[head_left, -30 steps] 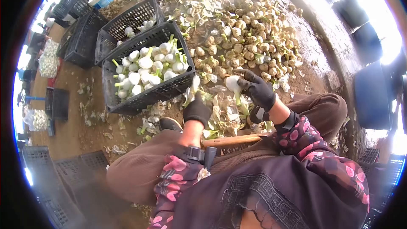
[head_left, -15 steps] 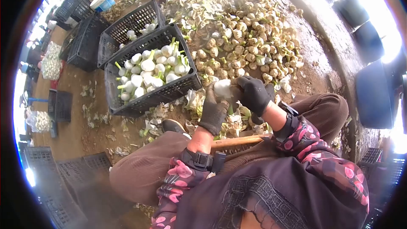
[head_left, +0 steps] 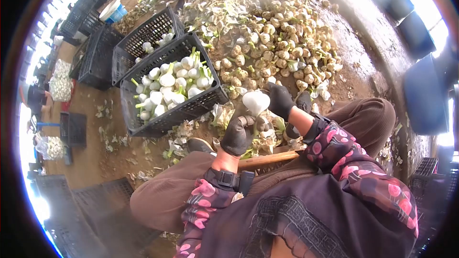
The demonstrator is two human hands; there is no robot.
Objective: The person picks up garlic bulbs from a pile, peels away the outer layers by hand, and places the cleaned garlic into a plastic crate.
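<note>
Between left hand (head_left: 237,134) and right hand (head_left: 279,99): one white bulb (head_left: 256,101), pinched by gloved fingers (head_left: 273,96). Left crate (head_left: 181,113) judged half filled; far pile (head_left: 282,43) left unpeeled.

From left hand (head_left: 237,134): full crate (head_left: 181,112) blocks 10 o'clock, garlic pile (head_left: 282,33) fills 12 to 2, dirt floor (head_left: 98,160) open at 9.

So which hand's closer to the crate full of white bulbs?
Left. The left hand sits just below the crate's near corner; the right hand is further off, on the far side of the white bulb it holds.
</note>
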